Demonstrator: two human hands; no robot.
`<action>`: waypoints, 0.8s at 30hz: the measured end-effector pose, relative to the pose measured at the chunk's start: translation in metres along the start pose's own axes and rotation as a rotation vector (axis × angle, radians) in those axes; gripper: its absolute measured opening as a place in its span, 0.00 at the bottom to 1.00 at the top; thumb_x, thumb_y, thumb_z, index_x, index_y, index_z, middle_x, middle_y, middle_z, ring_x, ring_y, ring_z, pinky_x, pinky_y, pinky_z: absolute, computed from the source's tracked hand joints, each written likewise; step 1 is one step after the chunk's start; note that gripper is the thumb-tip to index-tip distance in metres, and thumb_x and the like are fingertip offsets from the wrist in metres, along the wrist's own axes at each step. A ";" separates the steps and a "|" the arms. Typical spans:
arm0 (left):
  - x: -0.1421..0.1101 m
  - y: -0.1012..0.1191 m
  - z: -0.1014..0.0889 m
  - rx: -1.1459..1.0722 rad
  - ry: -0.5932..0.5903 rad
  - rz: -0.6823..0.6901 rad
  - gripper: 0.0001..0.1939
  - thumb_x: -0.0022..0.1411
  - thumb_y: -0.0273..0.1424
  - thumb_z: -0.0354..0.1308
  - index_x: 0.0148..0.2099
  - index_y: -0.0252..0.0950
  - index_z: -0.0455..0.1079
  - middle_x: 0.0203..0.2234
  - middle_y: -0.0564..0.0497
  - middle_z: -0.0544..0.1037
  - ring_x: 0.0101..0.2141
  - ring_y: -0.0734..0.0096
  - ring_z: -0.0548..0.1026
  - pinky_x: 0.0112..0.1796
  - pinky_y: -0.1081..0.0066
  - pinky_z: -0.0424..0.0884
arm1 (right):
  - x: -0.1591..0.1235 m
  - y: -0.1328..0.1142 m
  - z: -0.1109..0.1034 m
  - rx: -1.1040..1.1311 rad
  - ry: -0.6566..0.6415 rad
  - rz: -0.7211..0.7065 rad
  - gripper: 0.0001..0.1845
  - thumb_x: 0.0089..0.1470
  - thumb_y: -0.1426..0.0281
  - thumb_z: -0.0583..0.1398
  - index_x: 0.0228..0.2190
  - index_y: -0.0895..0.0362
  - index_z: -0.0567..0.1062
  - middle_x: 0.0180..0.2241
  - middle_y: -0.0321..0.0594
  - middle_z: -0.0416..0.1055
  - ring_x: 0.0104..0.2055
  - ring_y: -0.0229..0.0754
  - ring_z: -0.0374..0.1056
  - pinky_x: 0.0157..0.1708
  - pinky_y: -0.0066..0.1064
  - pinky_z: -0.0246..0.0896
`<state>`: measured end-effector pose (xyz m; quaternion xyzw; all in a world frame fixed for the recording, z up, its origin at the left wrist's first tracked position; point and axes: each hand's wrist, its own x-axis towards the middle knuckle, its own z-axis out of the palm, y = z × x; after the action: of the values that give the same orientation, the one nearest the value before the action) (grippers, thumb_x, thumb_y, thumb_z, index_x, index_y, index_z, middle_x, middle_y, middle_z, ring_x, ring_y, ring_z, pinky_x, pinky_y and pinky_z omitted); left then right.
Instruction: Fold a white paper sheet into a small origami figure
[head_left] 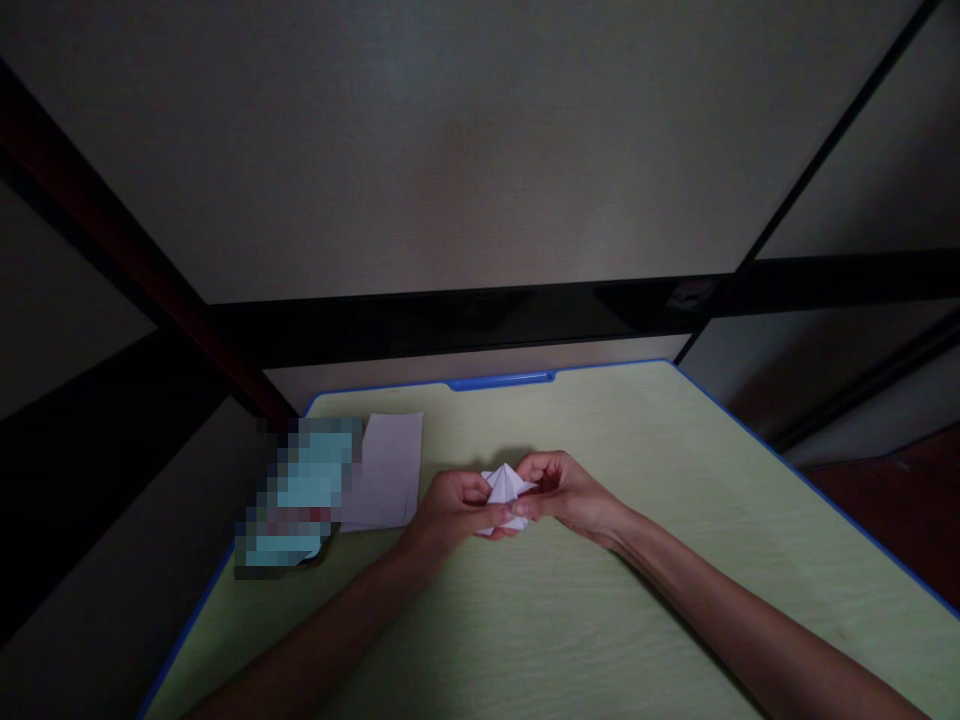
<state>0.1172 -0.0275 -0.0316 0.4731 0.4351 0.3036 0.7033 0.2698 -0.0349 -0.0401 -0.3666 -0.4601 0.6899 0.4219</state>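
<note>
A small piece of folded white paper [505, 486] with creases fanning from a pointed top is held between both hands, just over the table. My left hand [459, 505] grips its left side, thumb across the lower front and fingers behind and beneath. On the other side, my right hand [562, 495] pinches the right edge, its thumb low on the front near the left thumb. Parts of the paper's lower half and back are hidden by the fingers.
The pale wood-grain table [637, 600] has a blue rim and a blue strip [502, 381] at its far edge. To the left lie a stack of white paper sheets [386, 470] and a pixelated phone-like object [311, 490]. A panelled cabinet [465, 150] stands behind.
</note>
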 end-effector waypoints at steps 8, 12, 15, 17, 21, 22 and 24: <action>0.000 0.000 -0.001 0.011 -0.002 -0.016 0.12 0.31 0.29 0.65 0.20 0.28 0.67 0.15 0.51 0.73 0.18 0.72 0.71 0.19 0.77 0.63 | -0.002 -0.001 0.003 -0.035 0.022 -0.002 0.10 0.28 0.76 0.65 0.18 0.64 0.69 0.14 0.31 0.66 0.16 0.28 0.58 0.17 0.20 0.50; 0.000 0.002 -0.001 -0.001 -0.005 -0.020 0.12 0.31 0.28 0.64 0.21 0.28 0.68 0.16 0.50 0.74 0.18 0.73 0.71 0.19 0.77 0.63 | -0.003 -0.001 0.004 -0.030 0.009 -0.004 0.10 0.29 0.75 0.65 0.19 0.64 0.69 0.17 0.32 0.67 0.18 0.29 0.60 0.20 0.22 0.52; 0.000 0.002 -0.001 -0.006 -0.035 -0.009 0.10 0.33 0.27 0.63 0.24 0.28 0.70 0.18 0.50 0.75 0.18 0.74 0.71 0.20 0.77 0.63 | -0.002 -0.002 0.003 -0.032 -0.012 -0.003 0.09 0.33 0.73 0.63 0.21 0.63 0.70 0.18 0.33 0.67 0.19 0.29 0.60 0.20 0.22 0.52; -0.001 0.002 0.000 0.002 -0.046 0.004 0.09 0.34 0.26 0.62 0.24 0.28 0.70 0.18 0.49 0.75 0.19 0.75 0.70 0.20 0.78 0.63 | -0.002 -0.004 0.003 -0.044 0.003 -0.003 0.08 0.36 0.72 0.62 0.22 0.63 0.70 0.17 0.33 0.67 0.18 0.28 0.59 0.19 0.21 0.52; -0.002 0.003 0.001 0.024 -0.026 0.013 0.07 0.34 0.25 0.61 0.22 0.27 0.70 0.17 0.50 0.75 0.18 0.75 0.70 0.19 0.78 0.62 | -0.002 -0.006 0.004 -0.129 0.024 0.015 0.07 0.38 0.71 0.60 0.17 0.63 0.69 0.14 0.31 0.63 0.16 0.27 0.56 0.17 0.20 0.49; -0.003 0.004 0.001 0.027 -0.019 0.011 0.07 0.34 0.25 0.61 0.22 0.27 0.69 0.17 0.50 0.75 0.18 0.75 0.70 0.19 0.78 0.62 | -0.002 -0.006 0.004 -0.151 0.026 0.020 0.08 0.39 0.71 0.59 0.17 0.63 0.68 0.13 0.31 0.63 0.15 0.27 0.56 0.17 0.20 0.49; -0.003 0.004 0.002 0.035 -0.015 0.007 0.07 0.34 0.25 0.61 0.22 0.27 0.69 0.16 0.49 0.74 0.18 0.75 0.70 0.19 0.78 0.62 | -0.002 -0.006 0.004 -0.184 0.030 0.018 0.08 0.39 0.71 0.59 0.16 0.63 0.68 0.13 0.31 0.63 0.15 0.27 0.56 0.16 0.20 0.49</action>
<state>0.1175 -0.0296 -0.0266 0.4892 0.4332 0.2947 0.6973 0.2684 -0.0366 -0.0334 -0.4183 -0.5119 0.6429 0.3868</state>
